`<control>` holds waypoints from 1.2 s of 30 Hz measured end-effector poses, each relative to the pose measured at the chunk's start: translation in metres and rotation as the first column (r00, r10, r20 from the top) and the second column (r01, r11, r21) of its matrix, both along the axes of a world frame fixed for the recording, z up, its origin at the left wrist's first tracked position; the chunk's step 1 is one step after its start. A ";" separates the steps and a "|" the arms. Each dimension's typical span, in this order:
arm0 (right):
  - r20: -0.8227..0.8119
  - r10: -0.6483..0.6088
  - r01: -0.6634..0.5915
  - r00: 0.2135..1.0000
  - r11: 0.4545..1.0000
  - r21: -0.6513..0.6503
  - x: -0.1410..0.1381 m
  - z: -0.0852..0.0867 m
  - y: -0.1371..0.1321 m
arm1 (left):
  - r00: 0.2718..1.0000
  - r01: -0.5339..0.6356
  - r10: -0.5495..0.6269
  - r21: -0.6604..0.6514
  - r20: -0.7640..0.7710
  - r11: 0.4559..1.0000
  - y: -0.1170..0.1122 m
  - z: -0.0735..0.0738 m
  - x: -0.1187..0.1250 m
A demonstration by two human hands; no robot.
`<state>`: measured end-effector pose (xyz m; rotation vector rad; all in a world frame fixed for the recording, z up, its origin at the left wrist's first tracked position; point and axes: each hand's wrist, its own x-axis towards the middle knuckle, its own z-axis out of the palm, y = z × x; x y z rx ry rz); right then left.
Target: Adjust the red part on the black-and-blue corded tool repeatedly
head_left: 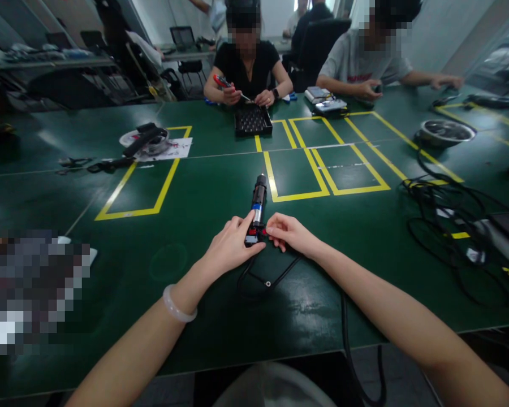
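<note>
A slim motor unit [259,195] lies on the green table, looking like an electric screwdriver without its casing. Its narrow tip points away from me; a silver and blue section and exposed red and black parts sit nearer. My left hand [229,244] is closed round its near end, index finger along the body and thumb across the base. Beside it, my right hand [294,234] pinches at a small red part [263,232], mostly covered by the fingertips. A black cable [244,285] runs from the near end beneath my hands, and a small ring-shaped piece [268,284] shows on it.
Yellow tape rectangles [299,198] mark the table. Coiled black cables [441,209] spread at right, near a round metal dish [445,133]. Tools and a white roll [146,138] lie at left. Opposite, a person [248,70] works over a black tray [253,121]; another person [365,68] sits alongside.
</note>
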<state>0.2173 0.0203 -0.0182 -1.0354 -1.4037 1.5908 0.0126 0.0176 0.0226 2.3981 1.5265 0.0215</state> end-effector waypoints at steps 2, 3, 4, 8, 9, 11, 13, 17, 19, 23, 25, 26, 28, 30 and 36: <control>-0.028 0.034 -0.033 0.999 0.999 0.029 0.001 0.001 -0.001 | 1.000 -0.008 0.008 0.016 -0.001 1.000 -0.002 -0.001 0.001; -0.026 0.053 -0.051 0.998 0.998 0.047 0.002 0.001 -0.002 | 1.000 -0.011 0.011 0.024 -0.001 1.000 -0.003 -0.002 0.001; -0.014 0.070 -0.069 0.997 0.996 0.063 0.002 0.000 -0.002 | 1.000 -0.012 0.012 0.033 0.000 0.999 -0.004 -0.002 0.002; 0.086 0.080 -0.090 0.993 0.988 0.123 0.002 -0.002 -0.003 | 1.000 -0.024 0.025 0.072 -0.014 0.997 -0.006 -0.003 0.003; 0.112 0.067 -0.082 0.991 0.987 0.138 0.001 -0.003 -0.004 | 0.999 -0.027 0.029 0.081 -0.020 0.996 -0.007 -0.003 0.004; 0.150 0.033 -0.058 0.988 0.985 0.163 0.000 -0.003 -0.004 | 0.999 -0.032 0.035 0.102 -0.033 0.994 -0.009 -0.004 0.005; 0.171 -0.002 -0.027 0.985 0.985 0.167 -0.001 -0.004 -0.004 | 0.998 -0.038 0.043 0.117 -0.043 0.992 -0.010 -0.005 0.006; 0.241 -0.012 -0.020 0.970 0.991 0.132 0.001 -0.005 -0.002 | 0.997 -0.047 0.055 0.147 -0.055 0.988 -0.009 -0.008 0.009; 0.261 -0.005 -0.030 0.965 0.991 0.132 0.002 -0.007 -0.002 | 0.996 -0.051 0.061 0.158 -0.064 0.986 -0.008 -0.009 0.010; 0.255 -0.047 -0.001 0.966 0.983 0.183 0.001 -0.008 -0.001 | 0.993 -0.060 0.076 0.167 -0.090 0.984 -0.004 -0.009 0.013; 0.236 -0.069 0.030 0.969 0.986 0.165 -0.001 -0.009 -0.001 | 0.992 -0.056 0.075 0.175 -0.102 0.983 -0.003 -0.008 0.015; 0.226 -0.079 0.046 0.971 0.988 0.148 -0.002 -0.009 -0.001 | 0.992 -0.051 0.071 0.182 -0.107 0.982 -0.003 -0.008 0.015; 0.221 -0.098 0.069 0.970 0.988 0.136 -0.002 -0.009 -0.001 | 0.992 -0.039 0.063 0.200 -0.113 0.979 -0.003 -0.008 0.016; 0.227 -0.103 0.070 0.968 0.986 0.148 -0.001 -0.009 0.000 | 0.991 -0.028 0.054 0.206 -0.122 0.978 -0.003 -0.007 0.017; 0.203 -0.064 0.039 0.977 0.991 0.125 0.004 -0.007 0.000 | 0.987 -0.007 0.036 0.176 -0.159 0.984 0.002 -0.003 0.021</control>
